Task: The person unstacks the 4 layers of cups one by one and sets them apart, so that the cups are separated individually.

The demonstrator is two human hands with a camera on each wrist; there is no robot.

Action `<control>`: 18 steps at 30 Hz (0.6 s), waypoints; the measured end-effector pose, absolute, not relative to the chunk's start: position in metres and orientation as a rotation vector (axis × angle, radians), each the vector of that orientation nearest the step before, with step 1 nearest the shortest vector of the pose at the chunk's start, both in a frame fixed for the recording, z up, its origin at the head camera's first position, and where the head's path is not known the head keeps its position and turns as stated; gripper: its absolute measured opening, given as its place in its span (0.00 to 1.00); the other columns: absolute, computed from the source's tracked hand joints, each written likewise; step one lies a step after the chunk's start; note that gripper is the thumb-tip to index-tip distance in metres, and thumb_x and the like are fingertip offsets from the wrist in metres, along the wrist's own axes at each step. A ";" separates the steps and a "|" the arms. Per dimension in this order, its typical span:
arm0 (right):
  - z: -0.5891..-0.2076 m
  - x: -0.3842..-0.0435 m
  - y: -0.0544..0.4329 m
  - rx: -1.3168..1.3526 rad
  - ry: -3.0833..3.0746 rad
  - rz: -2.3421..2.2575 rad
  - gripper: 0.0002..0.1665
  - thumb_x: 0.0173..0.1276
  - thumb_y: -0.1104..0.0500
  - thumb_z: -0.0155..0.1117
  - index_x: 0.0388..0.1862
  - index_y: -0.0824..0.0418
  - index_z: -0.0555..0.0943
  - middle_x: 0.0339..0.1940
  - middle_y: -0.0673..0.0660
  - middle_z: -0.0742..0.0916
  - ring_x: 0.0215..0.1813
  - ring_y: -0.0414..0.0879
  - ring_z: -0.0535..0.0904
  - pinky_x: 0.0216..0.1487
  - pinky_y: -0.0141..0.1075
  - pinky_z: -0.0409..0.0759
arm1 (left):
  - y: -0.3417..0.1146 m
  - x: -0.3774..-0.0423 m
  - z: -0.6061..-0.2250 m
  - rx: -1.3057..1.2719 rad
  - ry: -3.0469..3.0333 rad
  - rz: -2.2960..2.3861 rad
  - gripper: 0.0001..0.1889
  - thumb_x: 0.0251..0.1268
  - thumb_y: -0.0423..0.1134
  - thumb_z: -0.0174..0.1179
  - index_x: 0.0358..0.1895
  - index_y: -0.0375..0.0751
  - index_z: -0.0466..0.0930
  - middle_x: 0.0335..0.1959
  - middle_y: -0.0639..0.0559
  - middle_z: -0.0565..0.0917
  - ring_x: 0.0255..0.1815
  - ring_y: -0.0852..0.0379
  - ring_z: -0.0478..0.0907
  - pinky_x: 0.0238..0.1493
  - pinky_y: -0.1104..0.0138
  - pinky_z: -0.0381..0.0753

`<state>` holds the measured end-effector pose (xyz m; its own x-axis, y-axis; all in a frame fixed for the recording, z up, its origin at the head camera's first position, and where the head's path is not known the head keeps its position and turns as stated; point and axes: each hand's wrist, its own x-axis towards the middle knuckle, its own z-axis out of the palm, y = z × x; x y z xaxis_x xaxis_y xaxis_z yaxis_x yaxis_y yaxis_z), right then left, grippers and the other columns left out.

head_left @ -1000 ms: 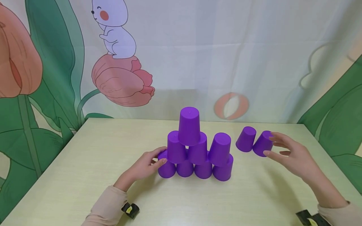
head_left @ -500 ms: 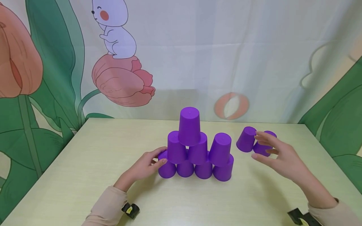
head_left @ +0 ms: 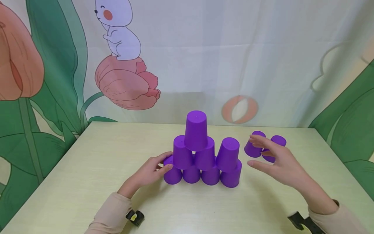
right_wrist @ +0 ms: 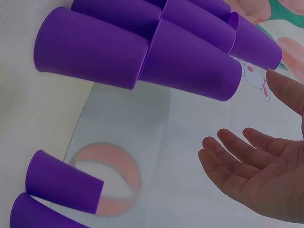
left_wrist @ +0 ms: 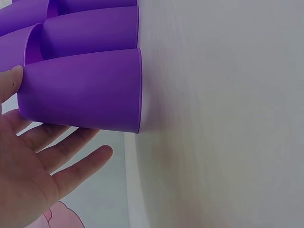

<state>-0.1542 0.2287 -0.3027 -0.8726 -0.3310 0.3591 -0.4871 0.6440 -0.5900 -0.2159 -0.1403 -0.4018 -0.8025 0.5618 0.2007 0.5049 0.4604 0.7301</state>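
Observation:
Upside-down purple cups stand in a stacked pyramid on the table. The bottom row holds several, with the leftmost cup (head_left: pixel 173 175) between the thumb and fingers of my left hand (head_left: pixel 150 170); the left wrist view shows the thumb at the edge of its base and the fingers along its side. Three cups form the middle row, the right one (head_left: pixel 228 154) a little apart from the other two. A single top cup (head_left: pixel 196 130) sits over the left pair. My right hand (head_left: pixel 280 165) hovers right of the pyramid, thumb and fingers spread, nothing between them.
Two loose cups, a left one (head_left: pixel 252 150) and a right one (head_left: pixel 279 140), stand upside down at the back right, partly hidden by my right hand. A printed curtain (head_left: pixel 181 65) hangs behind the pale wooden table (head_left: pixel 117 139).
My right hand has moved left, away from the right loose cup and across in front of the left one. The left hand and the pyramid have stayed still.

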 end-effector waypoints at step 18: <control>-0.295 -0.154 0.195 0.849 -2.594 1.026 0.37 0.54 0.59 0.70 0.62 0.65 0.68 0.57 0.60 0.77 0.54 0.53 0.75 0.48 0.48 0.74 | -0.141 -0.216 -0.402 0.934 2.632 1.270 0.23 0.68 0.40 0.50 0.63 0.35 0.64 0.48 0.45 0.78 0.46 0.53 0.75 0.43 0.63 0.76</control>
